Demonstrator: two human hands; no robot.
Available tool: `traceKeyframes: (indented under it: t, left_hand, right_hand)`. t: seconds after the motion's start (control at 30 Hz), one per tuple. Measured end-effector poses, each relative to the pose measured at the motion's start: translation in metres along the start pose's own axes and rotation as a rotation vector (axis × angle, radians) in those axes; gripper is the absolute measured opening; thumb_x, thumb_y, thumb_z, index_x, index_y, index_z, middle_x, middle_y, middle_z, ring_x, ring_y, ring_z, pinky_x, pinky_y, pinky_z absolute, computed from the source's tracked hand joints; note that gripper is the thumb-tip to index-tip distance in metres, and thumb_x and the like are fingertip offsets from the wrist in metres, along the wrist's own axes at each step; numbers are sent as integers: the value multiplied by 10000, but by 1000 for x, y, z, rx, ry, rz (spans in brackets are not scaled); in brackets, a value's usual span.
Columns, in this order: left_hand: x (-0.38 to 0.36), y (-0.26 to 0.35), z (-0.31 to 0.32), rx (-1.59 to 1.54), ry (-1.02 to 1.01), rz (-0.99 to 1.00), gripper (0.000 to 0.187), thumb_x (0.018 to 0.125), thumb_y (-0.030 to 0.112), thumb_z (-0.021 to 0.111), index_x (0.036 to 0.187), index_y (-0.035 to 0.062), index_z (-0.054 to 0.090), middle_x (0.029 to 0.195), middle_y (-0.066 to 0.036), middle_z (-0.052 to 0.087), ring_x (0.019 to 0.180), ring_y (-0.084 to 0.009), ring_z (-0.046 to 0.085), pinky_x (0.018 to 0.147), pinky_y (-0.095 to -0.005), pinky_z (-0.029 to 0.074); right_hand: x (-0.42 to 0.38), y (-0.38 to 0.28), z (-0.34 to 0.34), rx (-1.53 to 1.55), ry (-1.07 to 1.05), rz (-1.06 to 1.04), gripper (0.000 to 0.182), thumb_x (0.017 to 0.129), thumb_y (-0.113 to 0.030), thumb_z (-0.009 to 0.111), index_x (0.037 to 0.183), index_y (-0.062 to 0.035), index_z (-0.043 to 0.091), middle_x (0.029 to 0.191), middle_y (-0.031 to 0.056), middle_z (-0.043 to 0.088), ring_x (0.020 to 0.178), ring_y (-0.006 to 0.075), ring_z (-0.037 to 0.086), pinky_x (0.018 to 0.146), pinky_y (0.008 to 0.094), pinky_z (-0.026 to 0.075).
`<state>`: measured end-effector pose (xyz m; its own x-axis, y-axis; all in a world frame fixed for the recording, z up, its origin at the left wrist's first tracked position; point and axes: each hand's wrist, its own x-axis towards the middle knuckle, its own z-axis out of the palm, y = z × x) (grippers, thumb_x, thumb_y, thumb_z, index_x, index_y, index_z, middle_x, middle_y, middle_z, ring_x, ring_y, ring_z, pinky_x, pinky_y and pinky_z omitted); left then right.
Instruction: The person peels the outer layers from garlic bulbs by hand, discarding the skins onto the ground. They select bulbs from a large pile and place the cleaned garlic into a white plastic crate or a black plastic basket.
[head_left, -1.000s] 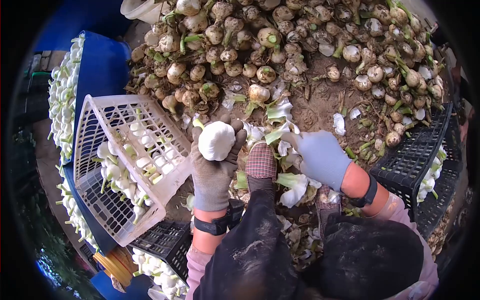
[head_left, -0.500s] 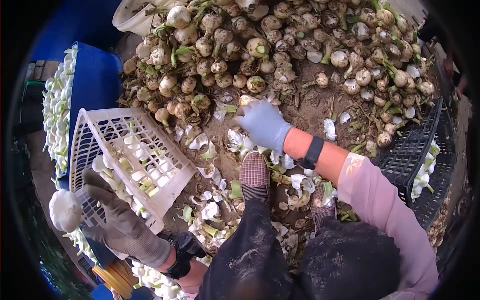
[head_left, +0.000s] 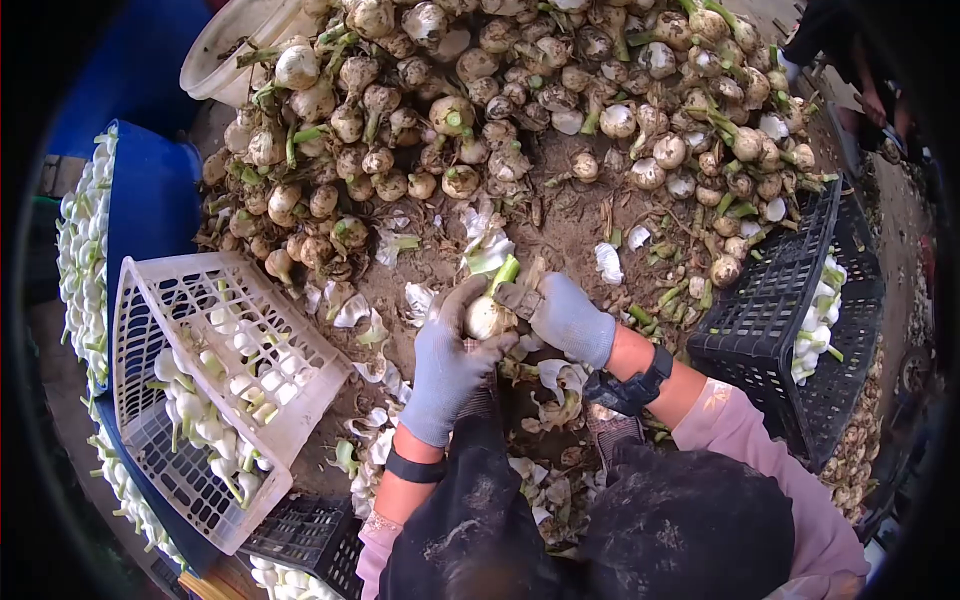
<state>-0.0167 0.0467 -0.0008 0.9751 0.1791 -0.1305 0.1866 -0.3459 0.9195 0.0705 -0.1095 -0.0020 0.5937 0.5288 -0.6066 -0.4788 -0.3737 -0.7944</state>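
Note:
A bulb with a green stem (head_left: 487, 318) is in my left hand (head_left: 445, 365), whose gloved fingers are wrapped round its left side and underside. My right hand (head_left: 572, 318), also gloved, is closed at the bulb's upper right, its dirty fingertips against the stem base. A small brownish thing shows at those fingers, too unclear to name. Both hands are above my shoes and peeled white skins (head_left: 560, 385) on the soil. Beyond them lies a large heap of soil-covered bulbs (head_left: 450, 115).
A tilted white crate (head_left: 290, 440) with peeled bulbs stands left, beside a blue container (head_left: 150, 200). Black crates (head_left: 745, 350) with white bulbs stand right and lower left. A pale tub (head_left: 215, 60) is at the upper left. Another person's hand (head_left: 873, 105) shows upper right.
My left hand has come from beside the white crate, where a clean bulb was in the air, to the middle and now grips a bulb. My right hand has drawn back from the heap's edge to meet it.

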Motion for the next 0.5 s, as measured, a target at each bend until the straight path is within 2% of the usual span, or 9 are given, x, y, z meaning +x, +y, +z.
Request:
traceKeyframes:
  t: [0.07,0.13,0.17,0.2,0.27,0.33,0.4,0.47,0.5]
  left_hand:
    - [-4,7,2,185,42,31,626,655,125,841,1201,4,560,1166,-143,609,1048,-255,615,906,-339,490]
    - [-5,9,4,220,64,17,602,644,126,838,1178,30,578,1132,-143,612,1020,-279,621,888,-342,495]
    - [-5,7,4,248,59,51,595,638,116,833,1171,34,583,1119,-142,613,1016,-279,621,887,-341,495]
    - [-5,6,5,276,51,85,588,631,106,827,1163,38,587,1106,-142,613,1013,-279,621,886,-340,495]
    - [-4,8,4,217,27,57,656,600,70,820,1206,39,571,1105,-125,614,1024,-268,617,891,-343,495]
    - [-3,2,2,-428,-134,-180,660,653,-4,742,1268,-10,502,1182,-130,588,1093,-255,589,920,-355,485]
    - [-2,8,3,-1024,-60,-416,729,716,-10,705,1371,-25,384,1188,-110,572,1065,-224,586,875,-317,508]
    - [-1,5,-1,-1390,-97,-529,731,738,-17,693,1391,-21,362,1224,-115,549,1069,-223,582,877,-309,515]
    - [-1,6,0,-1392,-97,-530,731,738,-17,693,1391,-21,362,1224,-115,549,1069,-223,582,877,-309,515]
  right_hand:
    - [-5,7,5,105,-32,82,301,945,-283,586,1005,2,665,782,84,680,729,154,618,661,333,498]
    - [-7,13,14,56,69,-91,317,941,-287,577,978,19,650,745,130,670,687,218,640,636,357,498]
    - [-5,17,12,-104,50,-80,293,916,-249,580,1002,27,624,781,210,657,735,324,658,652,399,501]
    - [-8,19,10,-98,51,-75,293,916,-249,580,1002,27,624,781,210,657,735,324,658,652,399,501]
    - [-13,20,7,-252,78,-153,290,879,-213,592,1033,34,598,794,254,629,797,403,633,680,441,502]
    - [-22,11,-4,-354,119,-220,292,865,-198,600,1045,31,595,815,248,633,811,407,630,696,446,505]
    - [-28,11,-13,-466,161,-290,296,851,-183,607,1057,29,592,837,241,637,824,412,626,711,450,507]
    - [-30,20,-16,-777,220,-455,316,851,-195,635,1086,14,599,873,207,648,822,367,655,719,411,517]
    - [-28,24,-14,-778,220,-453,316,851,-195,635,1086,14,599,873,207,648,822,367,655,719,411,517]
